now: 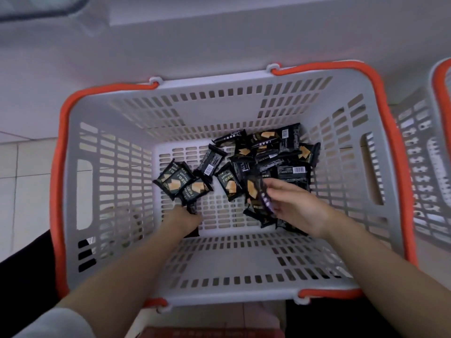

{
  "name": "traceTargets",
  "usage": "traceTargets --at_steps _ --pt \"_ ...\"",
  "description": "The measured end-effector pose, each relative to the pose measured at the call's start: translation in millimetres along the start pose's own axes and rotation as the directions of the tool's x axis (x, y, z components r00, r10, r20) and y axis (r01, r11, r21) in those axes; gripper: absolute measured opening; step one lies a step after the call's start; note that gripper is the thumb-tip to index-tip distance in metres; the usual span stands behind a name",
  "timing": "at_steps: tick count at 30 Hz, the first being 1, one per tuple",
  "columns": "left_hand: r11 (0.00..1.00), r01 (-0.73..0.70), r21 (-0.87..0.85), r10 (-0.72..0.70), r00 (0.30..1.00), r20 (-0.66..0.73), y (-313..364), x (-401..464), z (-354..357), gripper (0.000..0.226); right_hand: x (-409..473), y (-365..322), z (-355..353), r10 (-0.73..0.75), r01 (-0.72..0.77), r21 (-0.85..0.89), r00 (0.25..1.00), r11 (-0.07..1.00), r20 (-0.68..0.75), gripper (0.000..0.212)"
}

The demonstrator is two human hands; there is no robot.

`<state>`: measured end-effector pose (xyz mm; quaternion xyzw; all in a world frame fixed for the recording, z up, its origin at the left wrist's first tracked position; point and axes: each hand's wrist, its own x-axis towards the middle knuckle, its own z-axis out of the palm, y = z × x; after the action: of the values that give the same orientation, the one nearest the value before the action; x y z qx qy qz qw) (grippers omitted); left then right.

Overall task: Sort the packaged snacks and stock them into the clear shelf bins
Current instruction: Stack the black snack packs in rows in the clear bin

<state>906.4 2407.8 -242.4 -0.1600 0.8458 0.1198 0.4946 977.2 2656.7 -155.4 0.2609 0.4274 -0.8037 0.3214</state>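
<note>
On the tiled floor [14, 181] I see a grey basket [117, 118] of black packets [266, 154], my left hand [185, 219] gripping several, my right hand [292, 203] pinching one.

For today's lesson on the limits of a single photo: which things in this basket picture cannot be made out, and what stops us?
- Left hand, head view: its fingers are hidden under the fanned packets that it holds.
- Packet in the right hand: blurred, print unreadable.
- Second basket: cut off by the right edge, contents unseen.
- Pile of packets: overlapping, so no count.
- Clear shelf bins: not in view.
</note>
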Motion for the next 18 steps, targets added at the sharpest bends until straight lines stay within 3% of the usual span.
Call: traceTargets --at_steps 2,5,8,11,13,14,16,18 --pt "0.999 -0.032 -0.032 0.036 0.991 0.128 7 -12 -5 0.025 -1 -3 4 -0.012 0.006 0.158 0.999 0.987 0.036 0.032" --pt "0.885 0.061 -0.461 0.127 0.922 0.366 22 -29 -7 0.019 -1 -5 6 -0.018 0.013 0.240 1.000 0.971 0.018 0.044" --pt "0.636 0.177 -0.751 0.284 0.851 0.441 40 -46 -9 0.017 -1 -7 5 -0.027 0.034 0.241 0.999 0.970 -0.033 0.043" --pt "0.575 0.167 -0.800 0.420 0.779 0.465 51 -54 -9 0.029 1 -4 1 0.022 0.001 0.158 0.989 0.987 -0.143 0.032" --pt "0.561 0.135 -0.817 0.452 0.776 0.439 53 -53 -5 0.032 3 -2 -1 0.068 -0.070 -0.003 0.977 0.998 -0.204 0.021" --pt "0.558 0.121 -0.821 0.450 0.787 0.422 53 -52 -4 0.031 4 -1 -2 0.072 -0.109 -0.170 0.975 0.979 -0.208 0.019" --pt "0.586 0.092 -0.805 0.419 0.816 0.398 53 -51 -3 0.026 5 1 -4 0.058 -0.132 -0.515 0.986 0.847 -0.159 0.014" --pt "0.695 0.005 -0.719 0.386 0.841 0.379 52 -50 -4 0.021 8 3 -4 0.035 -0.092 -0.711 0.995 0.697 -0.094 0.014"
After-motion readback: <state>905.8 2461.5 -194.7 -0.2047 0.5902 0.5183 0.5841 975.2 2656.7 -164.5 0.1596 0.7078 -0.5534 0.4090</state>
